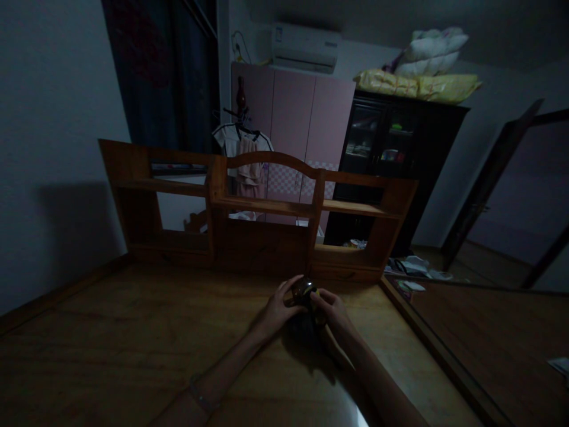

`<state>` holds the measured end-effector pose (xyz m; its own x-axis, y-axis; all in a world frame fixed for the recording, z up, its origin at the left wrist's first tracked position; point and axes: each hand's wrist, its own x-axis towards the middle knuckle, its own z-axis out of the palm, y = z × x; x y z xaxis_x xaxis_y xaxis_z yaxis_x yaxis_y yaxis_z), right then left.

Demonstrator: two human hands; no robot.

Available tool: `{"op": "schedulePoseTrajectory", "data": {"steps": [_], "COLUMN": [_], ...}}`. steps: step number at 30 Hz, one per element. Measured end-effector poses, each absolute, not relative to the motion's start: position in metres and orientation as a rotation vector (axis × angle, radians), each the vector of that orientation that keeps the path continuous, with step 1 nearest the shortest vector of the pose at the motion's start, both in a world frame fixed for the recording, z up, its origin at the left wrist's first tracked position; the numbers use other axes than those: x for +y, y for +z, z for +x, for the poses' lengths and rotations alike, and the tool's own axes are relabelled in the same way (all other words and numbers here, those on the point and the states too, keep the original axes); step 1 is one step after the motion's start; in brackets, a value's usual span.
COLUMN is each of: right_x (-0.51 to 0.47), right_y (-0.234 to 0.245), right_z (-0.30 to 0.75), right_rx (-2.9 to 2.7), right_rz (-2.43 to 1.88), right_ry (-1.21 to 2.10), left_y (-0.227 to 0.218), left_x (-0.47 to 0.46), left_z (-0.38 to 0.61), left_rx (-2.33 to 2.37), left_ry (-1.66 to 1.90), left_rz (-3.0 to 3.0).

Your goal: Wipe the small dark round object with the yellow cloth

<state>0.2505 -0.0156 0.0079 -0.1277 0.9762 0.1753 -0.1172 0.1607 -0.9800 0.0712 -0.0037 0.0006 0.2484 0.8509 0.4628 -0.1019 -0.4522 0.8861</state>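
A small dark brown, shiny, rounded object [303, 287], perhaps glass, is between my two hands above the wooden desktop [213, 332]. My left hand [281, 305] curls around its left side, thumb in front and fingers behind. On the right, the thumb and forefinger of my right hand [331, 305] press together at its edge, where a bit of yellow shows. The dim light hides its exact kind and whether my right fingers pinch a separate part. Dark shadows of the hands fall on the surface beneath.
A wooden shelf unit [267, 207] with several compartments runs along the desktop's back. A raised wooden edge [427, 344] borders the right side. Beyond stand a pink wardrobe [291, 112], a black cabinet [427, 142] and hanging clothes [249, 154]. A white wall [57, 148] rises at left.
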Motion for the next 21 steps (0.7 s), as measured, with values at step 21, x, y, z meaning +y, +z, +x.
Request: {"op": "schedulePoseTrajectory", "data": {"steps": [21], "right_x": [-0.022], "right_y": [0.016], "right_z": [0.247], "right_rx": [-1.267], "right_rz": [-0.928], "right_ry": [1.187], "left_y": [0.006], "left_x": [-0.013], "left_z": [0.067], "left_rx": [0.816], "left_ry": [1.301], "left_rz": [2.43]}}
